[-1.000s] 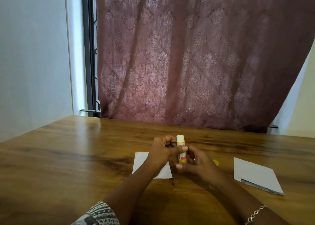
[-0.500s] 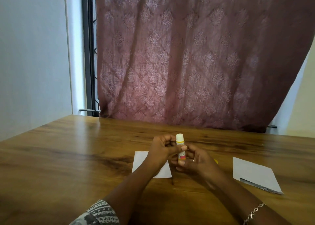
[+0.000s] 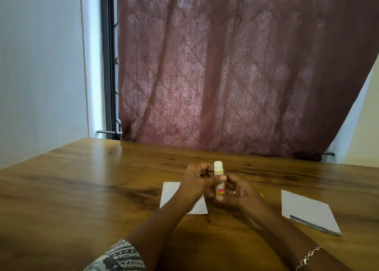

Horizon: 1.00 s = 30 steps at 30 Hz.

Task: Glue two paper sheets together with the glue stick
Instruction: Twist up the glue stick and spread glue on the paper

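Both hands hold a small glue stick (image 3: 218,178) upright above the wooden table (image 3: 82,188). Its top is white and uncapped, its body white with a yellow and pink label. My left hand (image 3: 196,180) grips the stick's middle with thumb and fingers. My right hand (image 3: 235,192) cups its lower end. A white paper sheet (image 3: 170,192) lies flat under my left wrist, partly hidden. A second white sheet (image 3: 307,211) lies to the right, apart from my hands. A yellow bit, perhaps the cap (image 3: 261,195), peeks out behind my right hand.
A maroon patterned curtain (image 3: 225,65) hangs behind the table's far edge. A dark window frame (image 3: 108,65) and a white wall (image 3: 41,65) stand at the left. Bare wood stretches to the left of the sheets.
The glue stick and both hands stay in nearly the same place. My right fingers have shifted slightly around the stick's lower end.
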Available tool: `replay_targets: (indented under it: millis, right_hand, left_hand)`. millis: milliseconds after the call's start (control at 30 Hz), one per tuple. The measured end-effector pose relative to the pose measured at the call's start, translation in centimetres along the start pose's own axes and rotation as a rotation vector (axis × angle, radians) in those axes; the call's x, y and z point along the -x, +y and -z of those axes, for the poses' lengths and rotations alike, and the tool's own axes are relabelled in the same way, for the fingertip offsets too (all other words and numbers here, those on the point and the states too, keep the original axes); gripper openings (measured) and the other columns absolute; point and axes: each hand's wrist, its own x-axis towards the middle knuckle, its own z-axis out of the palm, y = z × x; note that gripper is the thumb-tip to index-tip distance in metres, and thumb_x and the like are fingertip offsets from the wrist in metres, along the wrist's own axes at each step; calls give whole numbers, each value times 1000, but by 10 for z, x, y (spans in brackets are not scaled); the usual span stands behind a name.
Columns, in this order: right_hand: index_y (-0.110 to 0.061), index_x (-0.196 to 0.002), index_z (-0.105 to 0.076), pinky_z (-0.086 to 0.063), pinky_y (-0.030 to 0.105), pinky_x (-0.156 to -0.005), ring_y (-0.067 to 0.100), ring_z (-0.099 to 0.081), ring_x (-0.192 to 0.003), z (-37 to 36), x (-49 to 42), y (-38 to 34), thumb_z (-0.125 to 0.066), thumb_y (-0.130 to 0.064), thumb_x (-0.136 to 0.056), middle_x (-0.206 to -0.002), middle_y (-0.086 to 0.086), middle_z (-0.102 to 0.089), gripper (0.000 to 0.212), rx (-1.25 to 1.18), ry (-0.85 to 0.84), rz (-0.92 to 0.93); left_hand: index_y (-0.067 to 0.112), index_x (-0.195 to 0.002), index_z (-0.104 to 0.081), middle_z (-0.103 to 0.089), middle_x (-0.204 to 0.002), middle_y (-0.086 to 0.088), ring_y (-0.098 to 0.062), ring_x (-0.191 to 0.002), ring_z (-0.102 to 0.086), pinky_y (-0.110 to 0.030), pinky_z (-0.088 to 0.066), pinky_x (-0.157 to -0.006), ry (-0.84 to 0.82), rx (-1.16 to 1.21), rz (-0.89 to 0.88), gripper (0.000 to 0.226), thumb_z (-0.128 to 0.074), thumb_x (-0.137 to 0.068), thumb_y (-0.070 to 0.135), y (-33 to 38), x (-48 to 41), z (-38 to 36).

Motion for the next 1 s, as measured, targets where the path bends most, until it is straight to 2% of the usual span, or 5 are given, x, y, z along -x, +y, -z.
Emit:
replay_targets:
  millis: [100, 300, 433, 667, 1000]
  right_hand:
    - [-31, -107, -55, -51, 29, -80, 9, -64, -90, -4, -1, 0, -77, -7, -66, -97, -8, -67, 52, 189, 37, 30]
    - [-18, -106, -59, -52, 21, -59, 13, -54, -67, -3, 1, -3, -68, 8, -71, -74, 5, -53, 44, 116, 73, 52]
    - [-9, -118, -53, -58, 27, -64, 25, -67, -75, 2, 3, -5, -62, 9, -77, -91, 20, -58, 46, -113, -31, -34]
    - [-30, -106, -57, -53, 28, -64, 10, -64, -79, -7, 1, 0, -70, -2, -74, -89, -5, -65, 45, 124, 16, 2]
    - [-12, -119, -51, -60, 29, -68, 22, -70, -75, -1, 5, -11, -52, 8, -83, -94, 20, -62, 41, -99, -74, -30]
  left_hand:
    - [-3, -95, -65, -64, -81, -11, -14, -73, -62, -13, -50, -60, 17, -3, 13, 23, -71, -74, 6, -1, -1, 0]
    - [-5, -102, -63, -62, -73, -1, 5, -51, -59, -3, -39, -46, -26, -3, 10, 23, -63, -80, 2, 3, 1, -1]
    - [-7, -102, -63, -62, -71, 0, 7, -49, -58, -2, -37, -45, -35, 2, -12, 21, -60, -82, 0, 3, 1, 0]
    - [5, -84, -65, -62, -70, -3, 4, -51, -59, -5, -42, -48, 9, -11, 3, 9, -69, -76, 4, 3, 1, 0]
    - [-2, -93, -65, -61, -70, -1, 6, -49, -57, -3, -39, -46, -22, 28, -39, 15, -63, -79, -2, 7, 3, 1]
